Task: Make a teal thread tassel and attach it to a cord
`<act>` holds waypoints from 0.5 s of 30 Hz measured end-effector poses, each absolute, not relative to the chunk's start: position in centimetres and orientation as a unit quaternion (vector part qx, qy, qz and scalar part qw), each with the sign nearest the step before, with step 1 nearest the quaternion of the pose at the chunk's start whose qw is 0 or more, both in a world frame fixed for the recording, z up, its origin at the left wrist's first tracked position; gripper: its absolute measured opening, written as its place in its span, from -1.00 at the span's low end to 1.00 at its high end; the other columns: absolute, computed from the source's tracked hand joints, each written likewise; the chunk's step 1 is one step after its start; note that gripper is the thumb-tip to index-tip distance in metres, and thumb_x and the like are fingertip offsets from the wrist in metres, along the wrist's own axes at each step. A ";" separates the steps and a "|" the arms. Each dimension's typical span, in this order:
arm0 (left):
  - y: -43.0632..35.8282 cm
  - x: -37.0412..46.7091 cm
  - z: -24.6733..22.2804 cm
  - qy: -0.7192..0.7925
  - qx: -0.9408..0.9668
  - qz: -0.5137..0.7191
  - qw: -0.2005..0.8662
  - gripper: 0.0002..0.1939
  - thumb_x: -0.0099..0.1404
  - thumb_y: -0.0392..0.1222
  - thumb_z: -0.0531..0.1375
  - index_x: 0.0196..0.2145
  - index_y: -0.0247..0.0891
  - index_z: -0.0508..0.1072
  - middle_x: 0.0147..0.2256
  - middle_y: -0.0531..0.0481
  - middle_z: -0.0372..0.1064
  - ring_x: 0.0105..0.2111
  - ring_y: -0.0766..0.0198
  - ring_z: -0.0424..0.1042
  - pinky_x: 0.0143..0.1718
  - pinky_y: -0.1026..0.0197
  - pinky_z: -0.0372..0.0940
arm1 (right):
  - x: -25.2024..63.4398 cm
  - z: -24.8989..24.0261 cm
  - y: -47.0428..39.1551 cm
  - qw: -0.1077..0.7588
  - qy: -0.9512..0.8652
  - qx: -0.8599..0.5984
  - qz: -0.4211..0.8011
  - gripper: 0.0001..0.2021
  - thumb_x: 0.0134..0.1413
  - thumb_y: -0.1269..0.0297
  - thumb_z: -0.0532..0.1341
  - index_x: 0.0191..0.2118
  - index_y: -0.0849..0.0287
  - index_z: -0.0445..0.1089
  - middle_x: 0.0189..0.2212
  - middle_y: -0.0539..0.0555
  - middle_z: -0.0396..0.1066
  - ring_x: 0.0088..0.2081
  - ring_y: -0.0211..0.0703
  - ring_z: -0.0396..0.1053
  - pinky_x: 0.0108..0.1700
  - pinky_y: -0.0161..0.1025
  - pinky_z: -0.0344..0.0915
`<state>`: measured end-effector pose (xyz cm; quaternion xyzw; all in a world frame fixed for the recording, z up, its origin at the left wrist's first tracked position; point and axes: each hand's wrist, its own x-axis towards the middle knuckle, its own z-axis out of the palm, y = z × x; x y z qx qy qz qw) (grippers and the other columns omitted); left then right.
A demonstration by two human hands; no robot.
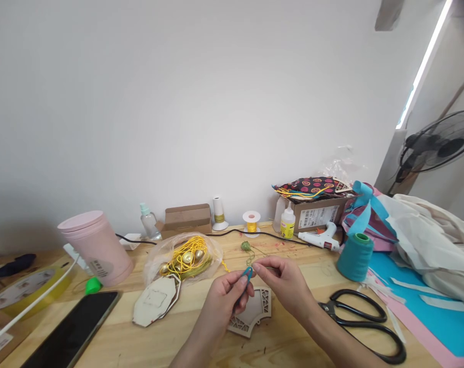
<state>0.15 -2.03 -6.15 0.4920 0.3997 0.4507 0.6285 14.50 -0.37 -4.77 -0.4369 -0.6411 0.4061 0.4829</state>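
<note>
My left hand [232, 295] is closed, pinching a teal cord [247, 272] bent into a small loop at the fingertips. Close beside it, my right hand [281, 282] is closed too, thumb and forefinger pinching thin green cord at the loop. A small ball of green cord [245, 247] lies just beyond, with a loose strand running towards my fingers. Beneath both hands is a fan-shaped wooden piece with cut-out lattice [263, 302], partly covered by my left hand.
Black-handled scissors [356, 323] and a teal thread cone [355, 258] are on the right. A glue gun [319, 237] and glue bottle [287, 225] stand behind. Leftward are a bag of yellow cords [189, 255], white octagonal pieces [155, 301], a phone [72, 329] and a pink tumbler [97, 248].
</note>
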 end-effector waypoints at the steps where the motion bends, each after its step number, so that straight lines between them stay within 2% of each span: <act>1: -2.0 0.1 -6.2 0.411 0.496 0.454 0.615 -0.72 0.09 -0.05 0.14 -0.55 -0.35 0.40 -0.63 0.08 0.20 -0.70 0.52 -0.02 -0.69 0.39 -0.17 | 14.6 -4.7 -0.4 0.483 -0.665 -0.452 0.347 -0.74 -0.05 0.15 0.12 -0.48 0.22 0.45 -0.61 0.02 0.35 -0.57 -0.27 0.23 -0.54 -0.35 0.13; 4: -1.9 0.2 -5.9 0.451 0.505 0.468 0.568 -0.71 0.07 -0.03 0.15 -0.54 -0.36 0.42 -0.66 0.08 0.20 -0.69 0.50 0.03 -0.67 0.38 -0.11 | 14.7 -4.6 -0.8 0.474 -0.729 -0.460 0.182 -0.76 0.01 0.23 0.07 -0.43 0.20 0.45 -0.66 0.00 0.24 -0.59 -0.29 0.15 -0.56 -0.36 0.06; 6: -2.0 0.2 -5.6 0.470 0.500 0.477 0.550 -0.71 0.05 -0.02 0.16 -0.52 -0.36 0.43 -0.69 0.10 0.18 -0.69 0.48 0.03 -0.66 0.38 -0.09 | 14.7 -4.6 -0.9 0.462 -0.758 -0.442 0.129 -0.77 0.04 0.28 0.05 -0.41 0.18 0.45 -0.65 0.00 0.23 -0.57 -0.29 0.17 -0.53 -0.37 0.06; 15: -2.1 0.3 -5.3 0.467 0.482 0.479 0.566 -0.73 0.02 -0.05 0.19 -0.45 -0.35 0.47 -0.68 0.10 0.22 -0.67 0.46 0.12 -0.65 0.38 -0.04 | 14.5 -5.1 -1.0 0.451 -0.790 -0.407 0.080 -0.76 0.09 0.28 0.03 -0.33 0.11 0.45 -0.62 0.01 0.24 -0.56 -0.30 0.22 -0.52 -0.39 0.10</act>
